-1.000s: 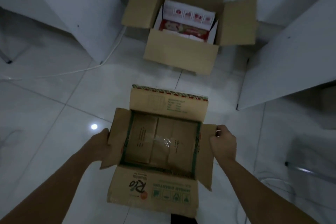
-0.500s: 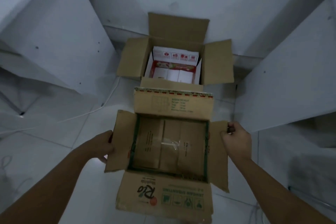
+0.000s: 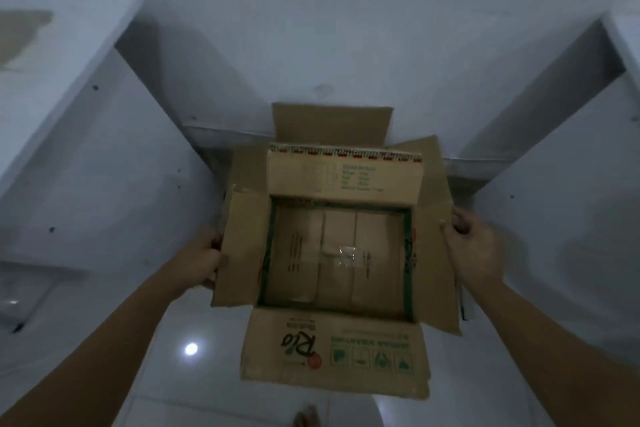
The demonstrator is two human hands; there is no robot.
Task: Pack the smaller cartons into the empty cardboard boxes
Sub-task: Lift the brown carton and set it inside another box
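the empty cardboard box (image 3: pixel 337 260) is held up in front of the person, open side up, all four flaps folded out. the left hand (image 3: pixel 202 262) grips the left side flap at its outer edge, fingers closed around the cardboard; the right hand (image 3: pixel 472 246) grips the right side flap in the same way, thumb on top. inside i see only the taped bottom, no cartons.

the box is probably light because it is empty, and its walls are thin and a bit worn – the flaps will bend if they carry the load alone. i think a hold lower down, under the side walls, is more safe when the box becomes heavy.

behind it, partly hidden, stands a second cardboard box (image 3: pixel 332 123) against the wall (image 3: pixel 311 28); only its flaps show, so i cannot tell what it holds. white panels (image 3: pixel 86 156) stand to the left and to the right, so the open room is a narrow strip of tiled floor (image 3: pixel 166 374) – the wide flaps could catch on these edges.
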